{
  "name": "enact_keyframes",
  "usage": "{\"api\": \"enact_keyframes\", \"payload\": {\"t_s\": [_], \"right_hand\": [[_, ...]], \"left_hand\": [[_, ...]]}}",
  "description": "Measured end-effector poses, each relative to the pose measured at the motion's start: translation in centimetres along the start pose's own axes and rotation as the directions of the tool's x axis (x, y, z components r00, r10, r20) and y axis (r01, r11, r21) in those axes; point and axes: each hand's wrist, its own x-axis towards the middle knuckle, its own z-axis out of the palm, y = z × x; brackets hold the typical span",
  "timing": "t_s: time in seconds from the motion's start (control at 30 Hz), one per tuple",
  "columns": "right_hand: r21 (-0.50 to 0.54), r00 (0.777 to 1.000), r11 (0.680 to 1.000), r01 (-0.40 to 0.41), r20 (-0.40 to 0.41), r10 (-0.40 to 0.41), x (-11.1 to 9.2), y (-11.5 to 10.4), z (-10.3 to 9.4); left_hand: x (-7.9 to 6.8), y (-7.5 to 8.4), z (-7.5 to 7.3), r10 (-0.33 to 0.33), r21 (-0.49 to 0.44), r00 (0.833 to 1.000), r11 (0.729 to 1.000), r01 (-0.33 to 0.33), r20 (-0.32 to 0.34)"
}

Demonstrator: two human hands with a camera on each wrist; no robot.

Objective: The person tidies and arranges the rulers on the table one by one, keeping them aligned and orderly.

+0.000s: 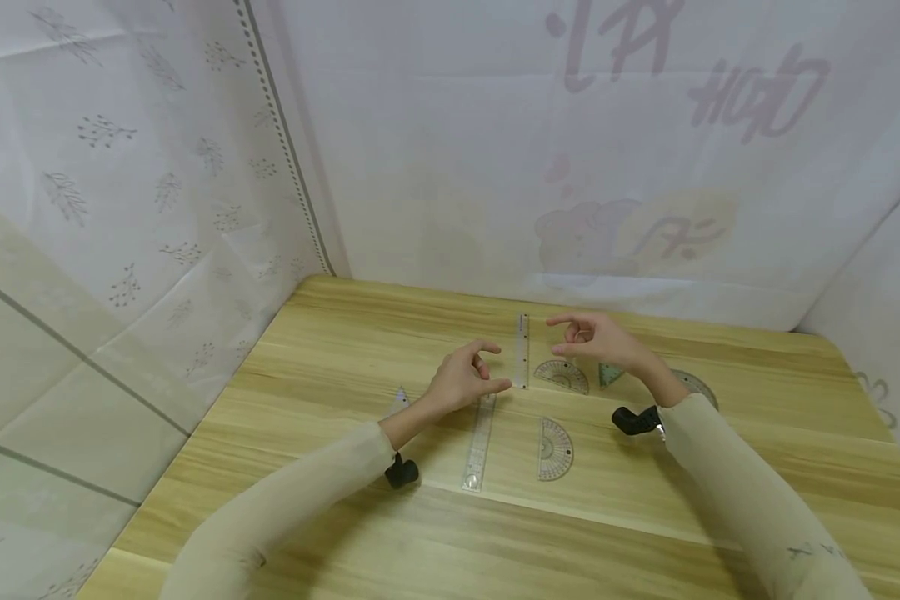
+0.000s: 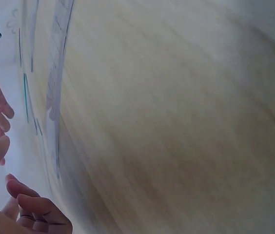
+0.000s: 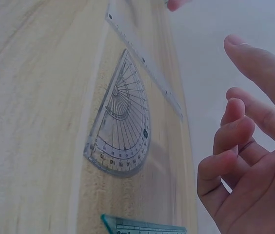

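Observation:
My left hand (image 1: 461,379) hovers over the middle of the table, thumb and index finger spread, other fingers curled loosely, holding nothing. Its thumb tip appears right at the near end of a clear ruler (image 1: 522,350). On the other side of that ruler my right hand (image 1: 600,340) is raised in a similar pose, also without anything in it. Below the right hand lie a clear protractor (image 3: 120,122) and a green-edged triangular piece (image 3: 145,227). A second clear ruler (image 1: 479,446) extends toward me from under the left hand, with another protractor (image 1: 555,450) to its right.
Left of the left wrist, a clear pointed piece (image 1: 401,402) is partly covered by the arm. A rounded clear piece (image 1: 697,385) shows behind the right forearm. Black wrist devices (image 1: 636,420) hang under both wrists. Printed cloth (image 1: 435,167) hangs behind the wooden table (image 1: 330,333).

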Motion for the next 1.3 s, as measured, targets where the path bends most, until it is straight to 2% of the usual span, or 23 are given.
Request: {"api": "enact_keyframes", "payload": {"t_s": [0.57, 1.03, 1.3], "right_hand": [[-0.1, 0.998, 0.993, -0.067, 0.001, 0.067, 2.6, 0.0, -0.4], [-0.163, 0.996, 0.983, -0.084, 0.011, 0.087, 3.8, 1.0, -0.6], [-0.194, 0.998, 0.98, -0.051, 0.015, 0.055, 4.7, 1.1, -0.6]], "left_hand": [[1.1, -0.1, 0.3, -0.063, -0.001, 0.998, 0.998, 0.063, 0.008], [2.0, -0.3, 0.6, -0.029, 0.014, 0.997, 1.0, 0.028, 0.067], [2.3, -0.3, 0.6, -0.018, 0.034, 0.996, 0.999, 0.016, 0.083]]}}
